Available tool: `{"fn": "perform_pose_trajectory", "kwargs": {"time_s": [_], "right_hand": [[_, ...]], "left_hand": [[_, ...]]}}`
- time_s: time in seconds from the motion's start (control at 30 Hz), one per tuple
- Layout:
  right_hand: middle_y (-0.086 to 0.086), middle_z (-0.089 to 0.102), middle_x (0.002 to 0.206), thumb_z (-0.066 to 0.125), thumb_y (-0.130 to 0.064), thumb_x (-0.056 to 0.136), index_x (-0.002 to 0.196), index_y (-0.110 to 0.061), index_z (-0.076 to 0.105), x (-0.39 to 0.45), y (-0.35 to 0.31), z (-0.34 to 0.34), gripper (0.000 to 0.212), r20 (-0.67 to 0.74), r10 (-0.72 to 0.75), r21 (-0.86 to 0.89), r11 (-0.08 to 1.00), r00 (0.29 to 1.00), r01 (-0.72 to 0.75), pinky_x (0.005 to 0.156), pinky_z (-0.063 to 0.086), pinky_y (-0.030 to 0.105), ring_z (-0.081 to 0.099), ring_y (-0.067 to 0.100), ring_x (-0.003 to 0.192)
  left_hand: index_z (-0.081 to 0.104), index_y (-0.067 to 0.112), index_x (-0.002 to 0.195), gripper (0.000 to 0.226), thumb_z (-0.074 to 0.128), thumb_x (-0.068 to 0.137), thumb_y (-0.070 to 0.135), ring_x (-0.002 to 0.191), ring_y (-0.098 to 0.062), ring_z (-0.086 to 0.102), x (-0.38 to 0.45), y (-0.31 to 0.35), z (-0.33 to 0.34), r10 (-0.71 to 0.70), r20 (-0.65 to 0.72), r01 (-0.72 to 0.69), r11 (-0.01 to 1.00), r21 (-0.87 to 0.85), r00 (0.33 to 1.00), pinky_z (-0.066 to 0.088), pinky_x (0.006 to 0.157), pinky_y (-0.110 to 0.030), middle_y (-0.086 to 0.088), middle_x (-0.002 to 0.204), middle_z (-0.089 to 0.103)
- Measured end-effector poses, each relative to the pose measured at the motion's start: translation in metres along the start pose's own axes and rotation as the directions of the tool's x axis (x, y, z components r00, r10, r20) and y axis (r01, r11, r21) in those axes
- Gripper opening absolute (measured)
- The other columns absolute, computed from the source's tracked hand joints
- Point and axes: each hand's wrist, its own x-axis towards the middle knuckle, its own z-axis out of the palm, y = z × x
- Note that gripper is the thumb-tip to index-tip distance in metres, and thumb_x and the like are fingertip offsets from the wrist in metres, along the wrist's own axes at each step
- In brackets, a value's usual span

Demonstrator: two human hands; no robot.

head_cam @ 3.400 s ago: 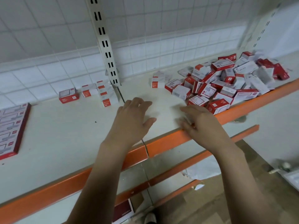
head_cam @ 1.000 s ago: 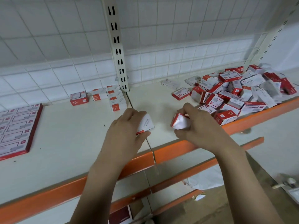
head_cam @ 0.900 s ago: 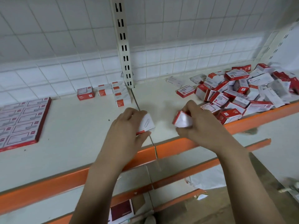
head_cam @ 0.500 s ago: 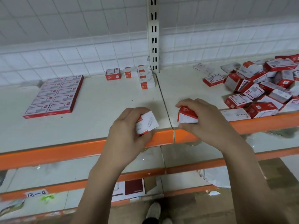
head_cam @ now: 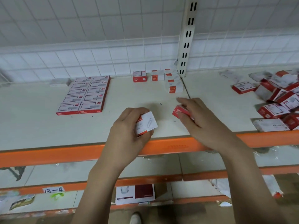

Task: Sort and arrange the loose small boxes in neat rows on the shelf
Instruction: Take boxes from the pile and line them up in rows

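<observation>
While both hands hovered over the front part of the cream shelf, each held one small box: the left hand gripped a white box with a paper-clip picture, its fingers curled round it just above the orange front rail, and the right hand pinched a red box between thumb and fingers, slightly farther back and to the right. The two held boxes were near each other but apart. At the back left lay a neat block of flat red-and-white boxes in two columns. Against the tiled back wall, beside the slotted white upright, stood a short row of small boxes, with several more running forward in a line. On the right side of the shelf sat a loose heap of red-and-white boxes, tilted and overlapping, some reaching the front edge
</observation>
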Motion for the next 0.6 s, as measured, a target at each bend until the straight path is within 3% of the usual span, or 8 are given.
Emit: {"fn": "perform_pose_trajectory", "kwargs": {"time_s": [0.07, 0.13, 0.27, 0.37, 0.5, 0.6], "right_hand": [[-0.012, 0.034, 0.123, 0.054, -0.037, 0.089, 0.146, -0.027, 0.020, 0.006, -0.010, 0.004, 0.067, -0.011, 0.002, -0.016, 1.000, 1.000, -0.002, 0.084, 0.029, 0.003, 0.037, -0.002, 0.110], [-0.012, 0.038, 0.129, 0.066, -0.037, 0.082, 0.144, -0.024, 0.027, 0.014, -0.019, 0.009, 0.075, -0.056, 0.003, -0.043, 0.999, 0.998, -0.005, 0.092, 0.031, 0.013, 0.039, 0.001, 0.115], [-0.010, 0.044, 0.125, 0.077, -0.032, 0.072, 0.121, -0.020, 0.059, 0.029, -0.035, 0.024, 0.054, -0.151, -0.050, -0.109, 0.993, 0.987, 0.034, 0.087, 0.026, -0.002, 0.039, -0.005, 0.109], [-0.009, 0.049, 0.110, 0.080, -0.021, 0.070, 0.113, -0.016, 0.059, 0.035, -0.044, 0.036, 0.048, -0.174, -0.094, -0.103, 0.992, 0.980, 0.077, 0.083, 0.029, -0.003, 0.042, -0.007, 0.097], [-0.026, 0.051, 0.100, 0.076, -0.015, 0.074, 0.109, -0.031, 0.052, 0.036, -0.052, 0.045, 0.045, -0.156, -0.099, -0.096, 0.992, 0.983, 0.084, 0.082, 0.032, 0.002, 0.047, -0.001, 0.096], [-0.033, 0.049, 0.099, 0.074, -0.014, 0.075, 0.112, -0.028, 0.056, 0.035, -0.053, 0.048, 0.044, -0.163, -0.078, -0.134, 0.989, 0.984, 0.056, 0.082, 0.030, 0.002, 0.045, -0.001, 0.095]], "left_hand": [[0.056, 0.023, 0.115, 0.044, 0.070, 0.074, 0.019, 0.093, -0.005, 0.051, 0.006, -0.010, -0.011, 0.006, 0.005, -0.006, 1.000, -0.008, 1.000, 0.041, 0.069, -0.010, 0.011, 0.106, 0.054], [0.055, 0.024, 0.116, 0.045, 0.064, 0.072, 0.025, 0.094, -0.003, 0.050, 0.011, -0.021, -0.022, 0.029, 0.001, -0.029, 0.999, -0.026, 1.000, 0.044, 0.071, -0.014, 0.013, 0.105, 0.053], [0.054, 0.026, 0.117, 0.045, 0.066, 0.074, 0.026, 0.099, -0.002, 0.050, 0.020, -0.042, -0.041, 0.055, 0.020, -0.054, 0.996, -0.065, 0.998, 0.044, 0.074, -0.012, 0.011, 0.109, 0.055], [0.055, 0.023, 0.118, 0.047, 0.062, 0.072, 0.028, 0.098, -0.002, 0.050, 0.028, -0.057, -0.053, 0.089, 0.013, -0.088, 0.994, -0.062, 0.996, 0.043, 0.075, -0.012, 0.012, 0.106, 0.053], [0.056, 0.021, 0.119, 0.047, 0.064, 0.073, 0.028, 0.097, -0.005, 0.051, 0.035, -0.069, -0.060, 0.101, 0.031, -0.098, 0.991, -0.089, 0.994, 0.045, 0.076, -0.018, 0.010, 0.106, 0.055], [0.056, 0.023, 0.119, 0.046, 0.072, 0.076, 0.020, 0.094, 0.002, 0.048, 0.040, -0.075, -0.059, 0.109, 0.051, -0.103, 0.990, -0.095, 0.993, 0.039, 0.077, -0.007, 0.016, 0.104, 0.052]]}}
